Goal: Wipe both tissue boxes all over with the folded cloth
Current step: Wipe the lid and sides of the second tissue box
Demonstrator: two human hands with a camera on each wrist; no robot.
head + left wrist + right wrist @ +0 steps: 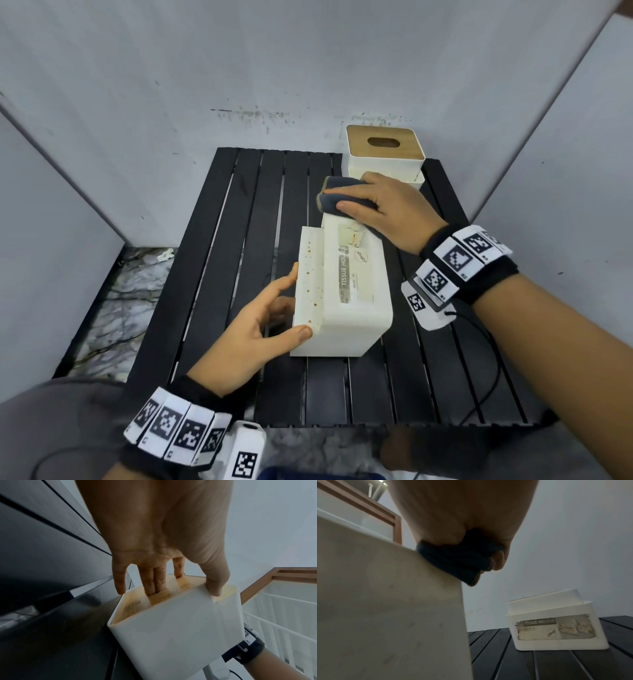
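Note:
A white tissue box [346,308] lies on its side across the black slatted table [239,222], its "TISSUE HOLDER" label facing up. My left hand [286,305] grips its near left end. In the left wrist view two fingers [155,582] reach into the slot of the box's [180,628] wooden lid and the thumb hooks over its edge. My right hand [387,209] holds a folded dark blue cloth [337,192] pressed on the box's far end. The right wrist view shows the cloth [453,563] bunched against the box's edge [385,601]. A second white box [383,161] with a wooden lid stands upright at the back right.
White panel walls close in the table at the back and on both sides. Marbled floor [113,301] shows to the left of the table. A black cable [493,370] trails from my right wrist over the table's right part. The second box [556,628] stands just behind my right hand.

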